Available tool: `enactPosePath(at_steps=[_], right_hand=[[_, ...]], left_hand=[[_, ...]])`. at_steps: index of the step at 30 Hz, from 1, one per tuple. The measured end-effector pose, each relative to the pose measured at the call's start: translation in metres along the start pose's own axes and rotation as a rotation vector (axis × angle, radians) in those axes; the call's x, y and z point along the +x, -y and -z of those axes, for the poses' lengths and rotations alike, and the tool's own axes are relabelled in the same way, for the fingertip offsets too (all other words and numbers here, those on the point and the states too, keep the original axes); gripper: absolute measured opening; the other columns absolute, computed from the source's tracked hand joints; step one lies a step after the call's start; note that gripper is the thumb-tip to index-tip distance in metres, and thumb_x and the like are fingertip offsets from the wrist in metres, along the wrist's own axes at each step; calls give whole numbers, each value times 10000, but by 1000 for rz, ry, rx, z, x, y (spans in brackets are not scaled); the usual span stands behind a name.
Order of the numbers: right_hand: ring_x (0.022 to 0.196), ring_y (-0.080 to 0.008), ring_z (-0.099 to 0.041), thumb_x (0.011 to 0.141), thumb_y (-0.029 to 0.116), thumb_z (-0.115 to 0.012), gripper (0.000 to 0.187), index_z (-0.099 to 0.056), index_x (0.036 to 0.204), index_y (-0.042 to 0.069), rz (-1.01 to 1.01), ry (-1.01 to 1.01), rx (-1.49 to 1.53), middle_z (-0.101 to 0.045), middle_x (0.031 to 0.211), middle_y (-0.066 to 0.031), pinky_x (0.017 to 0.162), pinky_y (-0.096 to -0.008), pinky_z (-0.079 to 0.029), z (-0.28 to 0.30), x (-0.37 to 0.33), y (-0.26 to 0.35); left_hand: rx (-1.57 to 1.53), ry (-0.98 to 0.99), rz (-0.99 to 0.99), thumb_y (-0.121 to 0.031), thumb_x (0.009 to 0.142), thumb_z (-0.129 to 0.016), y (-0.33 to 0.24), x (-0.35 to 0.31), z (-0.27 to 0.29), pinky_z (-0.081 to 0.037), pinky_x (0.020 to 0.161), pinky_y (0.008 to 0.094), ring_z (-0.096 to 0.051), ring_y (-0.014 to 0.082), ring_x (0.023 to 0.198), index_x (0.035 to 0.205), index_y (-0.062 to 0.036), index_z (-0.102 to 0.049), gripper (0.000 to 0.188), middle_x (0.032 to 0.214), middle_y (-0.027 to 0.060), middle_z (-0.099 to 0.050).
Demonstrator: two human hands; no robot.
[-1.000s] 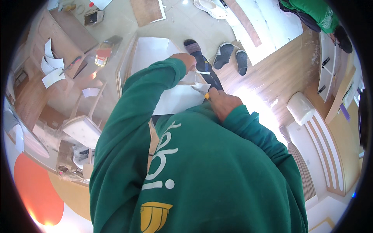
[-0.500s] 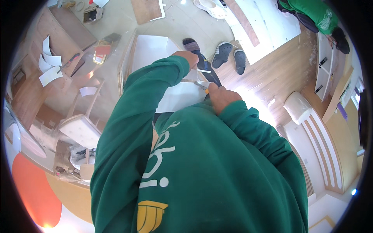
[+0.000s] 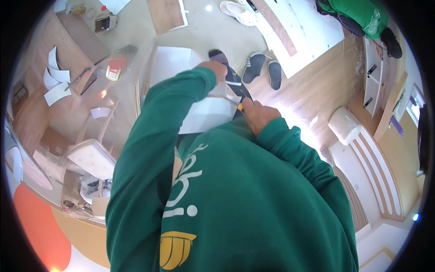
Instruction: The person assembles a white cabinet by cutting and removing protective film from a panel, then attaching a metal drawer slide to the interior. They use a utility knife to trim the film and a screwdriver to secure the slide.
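Observation:
My right hand (image 3: 259, 115) is closed around a tool with an orange-yellow collar (image 3: 239, 107) and a thin metal blade; its exact kind is unclear. The blade lies along the upper edge of a white panel (image 3: 209, 114) in front of my body. My left hand (image 3: 218, 70) is bent with its fingers closed, above a white-lined box (image 3: 170, 61) that has wooden edges. A thin white strip (image 3: 233, 83) sticks out beside those fingers, and I cannot tell whether they grip it. My left sleeve hides part of the box.
Dark sandals (image 3: 253, 68) and white clogs (image 3: 240, 13) stand on the floor ahead. A large white board (image 3: 312, 34) lies at the far right, near another person in green (image 3: 362, 16). Curved white offcuts (image 3: 57, 93) and a red-handled tool (image 3: 84, 73) lie at left.
The view has shifted slightly. My right hand's blade now reaches further left along the panel edge. My left hand stays close to the same place over the box.

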State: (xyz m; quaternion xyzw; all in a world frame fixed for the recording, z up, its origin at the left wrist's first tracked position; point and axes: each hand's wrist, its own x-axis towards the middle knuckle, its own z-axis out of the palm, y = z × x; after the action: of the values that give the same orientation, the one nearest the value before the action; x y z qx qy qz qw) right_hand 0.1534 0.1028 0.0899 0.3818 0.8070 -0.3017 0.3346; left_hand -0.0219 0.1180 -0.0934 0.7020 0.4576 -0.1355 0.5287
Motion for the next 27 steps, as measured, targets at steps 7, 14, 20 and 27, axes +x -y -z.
enactPosePath(at_steps=[7,14,20,27], right_hand=[[702,-338,-667,886,111,-482,105,-471,967,44,-67,89,-2,-617,813,-166,594,-445,-535,8,9,3],[727,-362,-668,884,103,-484,105,-471,956,28,-46,129,1,-625,813,-189,626,-459,-540,11,11,2],[744,-385,-664,886,117,-480,121,-471,965,26,-80,52,23,-637,801,-196,636,-488,-532,1,22,4],[718,-358,-663,895,133,-472,107,-471,961,49,-37,120,69,-633,822,-175,607,-480,-520,16,2,-6]], left_hand=[[-52,-3,59,-119,840,-568,-7,-7,8,-502,825,420,-635,319,952,947,-117,-670,148,967,130,-675],[-28,-15,66,-102,831,-578,-5,-10,11,-500,833,424,-630,321,974,966,-105,-663,160,1004,142,-668],[-18,15,63,-186,881,-546,-7,-1,16,-488,905,447,-628,317,1053,1066,-69,-669,250,1085,166,-664],[-26,-32,36,-120,823,-595,-2,10,10,-505,820,443,-640,338,960,966,-108,-672,163,993,152,-675]])
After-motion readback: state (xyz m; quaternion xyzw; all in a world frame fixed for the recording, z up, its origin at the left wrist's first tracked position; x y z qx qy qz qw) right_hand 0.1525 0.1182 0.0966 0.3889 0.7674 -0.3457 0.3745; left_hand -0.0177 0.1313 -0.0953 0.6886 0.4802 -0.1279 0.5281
